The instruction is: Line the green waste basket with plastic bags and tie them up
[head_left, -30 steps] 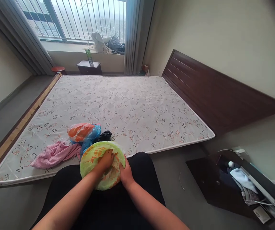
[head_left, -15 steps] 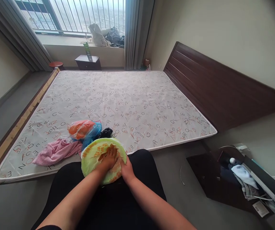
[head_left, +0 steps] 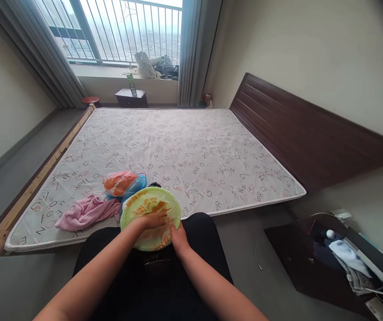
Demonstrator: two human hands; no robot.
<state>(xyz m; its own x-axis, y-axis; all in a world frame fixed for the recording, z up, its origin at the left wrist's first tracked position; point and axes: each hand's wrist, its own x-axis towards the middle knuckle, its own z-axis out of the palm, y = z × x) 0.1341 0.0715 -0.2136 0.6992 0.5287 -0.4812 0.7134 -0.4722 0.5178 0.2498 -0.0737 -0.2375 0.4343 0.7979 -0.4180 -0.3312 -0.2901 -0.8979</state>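
Note:
A round, light-green cushion-like piece (head_left: 144,240) with an orange pattern rests tilted over my lap, between my knees. My left hand (head_left: 155,219) lies across its upper face, fingers stretched toward the right rim; the fingertips are hard to make out. Around the right rim, my right hand (head_left: 178,235) is closed, with the thumb on the top side and the other fingers hidden beneath. Just beyond the piece, a pink towel (head_left: 87,213) is crumpled on the mattress (head_left: 178,147), beside an orange-and-blue plastic bag (head_left: 123,183). A bit of black plastic (head_left: 154,184) shows behind the rim.
A dark headboard (head_left: 298,120) borders the mattress on the right. At lower right, a dark cabinet (head_left: 288,254) carries cloths and small items. A cord (head_left: 257,256) lies on the floor. Near the window stand a small nightstand (head_left: 130,99) with a bottle and a red stool (head_left: 90,100).
My left hand has gone from lying spread on the round piece to reaching toward its right rim, fingers closer together. My right hand keeps its hold. The whole view has shifted slightly.

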